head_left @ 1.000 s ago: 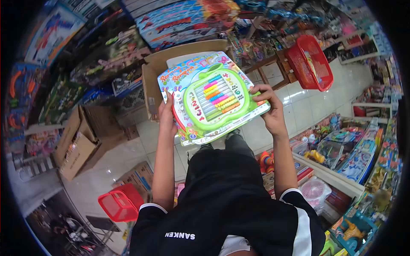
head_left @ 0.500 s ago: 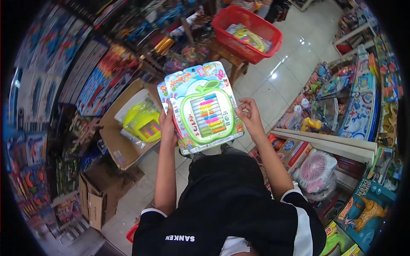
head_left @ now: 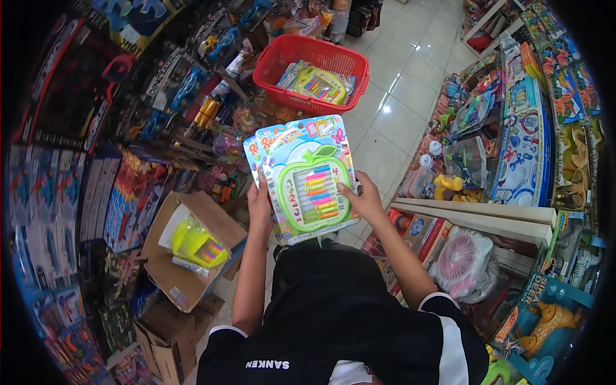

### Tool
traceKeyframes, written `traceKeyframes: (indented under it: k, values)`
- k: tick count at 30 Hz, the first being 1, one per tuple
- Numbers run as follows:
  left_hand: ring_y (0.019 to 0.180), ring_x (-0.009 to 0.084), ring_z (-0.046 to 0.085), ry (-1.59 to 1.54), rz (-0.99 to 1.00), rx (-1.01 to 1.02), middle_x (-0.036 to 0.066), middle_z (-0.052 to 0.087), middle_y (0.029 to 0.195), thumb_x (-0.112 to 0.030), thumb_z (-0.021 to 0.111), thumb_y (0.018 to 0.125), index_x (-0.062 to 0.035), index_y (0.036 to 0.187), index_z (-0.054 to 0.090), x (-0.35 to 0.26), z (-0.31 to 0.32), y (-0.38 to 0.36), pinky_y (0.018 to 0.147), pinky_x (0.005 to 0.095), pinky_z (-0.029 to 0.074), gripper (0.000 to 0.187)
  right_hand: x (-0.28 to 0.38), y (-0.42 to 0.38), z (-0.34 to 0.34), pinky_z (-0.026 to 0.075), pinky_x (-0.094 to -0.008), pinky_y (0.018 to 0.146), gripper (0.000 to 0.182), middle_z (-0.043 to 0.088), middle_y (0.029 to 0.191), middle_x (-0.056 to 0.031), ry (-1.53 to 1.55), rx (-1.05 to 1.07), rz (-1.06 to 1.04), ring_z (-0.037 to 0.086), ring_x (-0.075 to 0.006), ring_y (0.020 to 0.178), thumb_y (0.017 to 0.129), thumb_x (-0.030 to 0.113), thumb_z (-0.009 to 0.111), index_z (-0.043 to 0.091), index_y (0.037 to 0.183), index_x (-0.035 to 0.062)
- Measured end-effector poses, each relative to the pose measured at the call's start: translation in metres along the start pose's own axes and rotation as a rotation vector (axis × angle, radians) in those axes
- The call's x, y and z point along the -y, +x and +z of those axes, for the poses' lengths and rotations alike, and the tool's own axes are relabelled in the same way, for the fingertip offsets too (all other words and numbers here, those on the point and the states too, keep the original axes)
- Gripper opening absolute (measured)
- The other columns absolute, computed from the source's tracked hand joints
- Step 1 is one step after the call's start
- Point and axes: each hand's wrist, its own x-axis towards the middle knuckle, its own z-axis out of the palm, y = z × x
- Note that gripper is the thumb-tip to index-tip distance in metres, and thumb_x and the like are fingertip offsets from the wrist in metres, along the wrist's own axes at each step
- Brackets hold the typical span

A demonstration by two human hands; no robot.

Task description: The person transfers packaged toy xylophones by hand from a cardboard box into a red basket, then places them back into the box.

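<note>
Head view: two abacus cards [head_left: 314, 186], stacked, sit in the left hand's [head_left: 260, 205] closed grip; the right hand [head_left: 364, 197] – half open – touches the front one, near one red basket [head_left: 273, 86].

Bare tiled floor [head_left: 401, 96] beyond the hands, between red basket [head_left: 273, 93] and right-hand toy shelves [head_left: 507, 215].

1. Single view: camera worn on my head, looking forward and steeply down.
2. Nearest the lens, along the lower edge: my black shirt [head_left: 359, 308], seen from above.
3. Mid-frame, within arm's reach: my left hand [head_left: 260, 204], my right hand [head_left: 364, 197] and the toy card [head_left: 313, 186], its printed face toward the lens.
4. Farther out, above centre: red basket [head_left: 311, 102] and tiled floor [head_left: 401, 96].
5. Field wide; dark curved border at both sides.
</note>
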Motion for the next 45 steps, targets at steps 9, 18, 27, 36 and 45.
traceKeyframes:
  k: [9,18,27,36,45]
  values:
    - [0.097,0.0139,0.064,0.050,-0.069,0.141,0.006,0.064,0.114,-0.041,0.053,0.101,-0.0006,0.130,0.051,-0.046,0.029,0.137,0.082,0.0308,0.053,0.050,0.037,0.106,0.020,0.047,-0.0347,0.065,0.047,0.052,0.089,-0.0099,-0.160,-0.196,0.032,0.055,-0.0193,0.073,0.081,0.035,0.077,0.067,0.116,0.0038]
    - [0.109,0.0140,0.059,-0.048,0.045,0.022,0.007,0.058,0.126,-0.023,0.060,0.099,-0.0026,0.137,0.044,-0.088,0.053,0.241,0.090,0.0306,0.049,0.046,0.032,0.194,0.039,0.051,-0.0371,0.082,0.082,0.057,0.113,-0.0154,0.111,-0.332,0.311,0.062,-0.0245,0.093,0.085,0.044,0.072,0.038,0.143,-0.0029]
    - [0.115,0.0163,0.058,0.089,-0.127,0.180,0.008,0.056,0.131,-0.025,0.062,0.098,-0.0019,0.139,0.044,-0.082,0.088,0.303,0.090,0.0335,0.051,0.051,0.053,0.268,0.033,0.051,-0.0382,0.087,0.065,0.060,0.123,-0.0142,0.559,-0.155,0.447,0.062,-0.0200,0.107,0.095,0.038,0.063,0.033,0.140,0.0022]
    - [0.109,0.0187,0.060,0.371,-0.155,0.212,0.011,0.058,0.125,-0.018,0.066,0.095,0.0007,0.131,0.044,-0.039,0.086,0.386,0.084,0.0326,0.054,0.046,-0.046,0.368,0.008,0.041,-0.0369,0.106,0.066,0.048,0.139,-0.0178,0.396,-0.250,0.421,0.051,-0.0270,0.126,0.093,0.009,0.062,0.025,0.147,-0.0005]
    - [0.070,0.0345,0.069,1.580,-0.038,0.321,0.014,0.068,0.067,-0.037,0.071,0.086,0.0046,0.122,0.050,-0.035,0.090,0.431,0.073,0.0484,0.052,0.059,-0.103,0.399,0.025,0.040,-0.0420,0.107,0.094,0.038,0.135,-0.0408,-0.322,-0.114,0.548,0.046,-0.0491,0.126,0.084,0.006,0.069,0.000,0.142,-0.0203]
